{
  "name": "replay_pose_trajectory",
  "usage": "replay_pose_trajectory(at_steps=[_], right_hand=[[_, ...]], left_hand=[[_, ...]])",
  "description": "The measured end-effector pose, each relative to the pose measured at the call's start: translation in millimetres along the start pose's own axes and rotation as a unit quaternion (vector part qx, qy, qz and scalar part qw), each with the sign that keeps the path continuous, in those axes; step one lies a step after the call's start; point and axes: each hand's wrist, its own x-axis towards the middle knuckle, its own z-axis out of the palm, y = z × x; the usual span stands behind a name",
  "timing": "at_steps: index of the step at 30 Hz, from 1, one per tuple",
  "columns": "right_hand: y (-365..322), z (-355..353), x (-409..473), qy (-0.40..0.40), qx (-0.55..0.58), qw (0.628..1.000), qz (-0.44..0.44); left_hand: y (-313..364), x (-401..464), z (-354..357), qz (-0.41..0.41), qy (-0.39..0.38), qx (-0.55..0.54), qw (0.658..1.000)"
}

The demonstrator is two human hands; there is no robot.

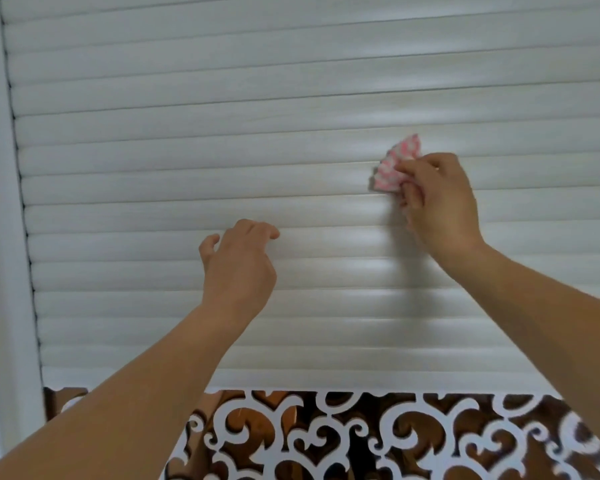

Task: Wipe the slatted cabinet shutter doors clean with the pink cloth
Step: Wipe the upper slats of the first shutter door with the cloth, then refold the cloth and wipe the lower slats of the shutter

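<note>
Right hand [437, 199] pinches crumpled pink-and-white cloth [394, 168] against white slatted shutter [187, 133]; left hand [238, 261] fingers loosely curled, holding nothing.

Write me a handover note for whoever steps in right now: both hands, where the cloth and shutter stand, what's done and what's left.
Right hand: grips the bunched pink cloth and holds it against a slat of the shutter door, right of centre, about mid-height.
Left hand: holds nothing, fingers loosely curled, fingertips at a lower slat near the middle.
Below the shutter sits a white scrollwork panel, untouched.
Done: cannot tell which slats are already wiped; no clear marks show.
Left: likely carry the cloth along each slat across the width, then the remaining rows.
</note>
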Motion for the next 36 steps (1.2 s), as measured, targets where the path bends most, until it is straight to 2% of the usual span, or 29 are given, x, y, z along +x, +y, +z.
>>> replay_pose_trajectory(at_steps=[2,4,5,7,8,9,12,14,15,19,23,29,36], right_hand=[[-9,10,-30,-0.09,-0.033,0.994,-0.057],[-19,17,-73,-0.242,-0.017,0.961,-0.129],[-24,17,-96,-0.306,0.017,0.942,-0.136],[-29,16,-133,-0.371,0.034,0.913,-0.166],[-25,15,-144,-0.367,0.057,0.91,-0.185],[-22,11,-150,-0.368,0.087,0.911,-0.164],[-21,-2,-152,-0.377,0.142,0.915,-0.013],[-19,-8,-161,-0.433,0.176,0.874,0.131],[-20,-11,-167,-0.446,0.17,0.864,0.16],[-25,-20,-198,-0.478,0.175,0.83,0.227],[-32,-29,-226,-0.487,0.228,0.78,0.32],[-36,-37,-268,-0.48,0.282,0.724,0.407],[-56,-16,-310,-0.471,0.367,0.619,0.51]], left_hand=[[1,-5,3,0.001,-0.003,-0.005,1.0],[3,-11,5,0.004,-0.01,-0.007,1.0],[5,-15,5,0.007,-0.016,-0.006,1.0],[8,-23,4,0.011,-0.026,-0.002,1.0],[8,-27,3,0.011,-0.029,0.0,1.0],[8,-32,1,0.007,-0.033,0.003,0.999],[7,-47,-1,-0.009,-0.039,0.008,0.999],[8,-61,-2,-0.034,-0.056,0.008,0.998],[8,-70,-1,-0.047,-0.069,0.009,0.996],[14,-103,6,-0.083,-0.11,0.011,0.99],[24,-140,14,-0.15,-0.158,-0.031,0.975],[21,-190,20,-0.207,-0.214,-0.025,0.954],[-7,-235,41,-0.293,-0.26,-0.089,0.916]])
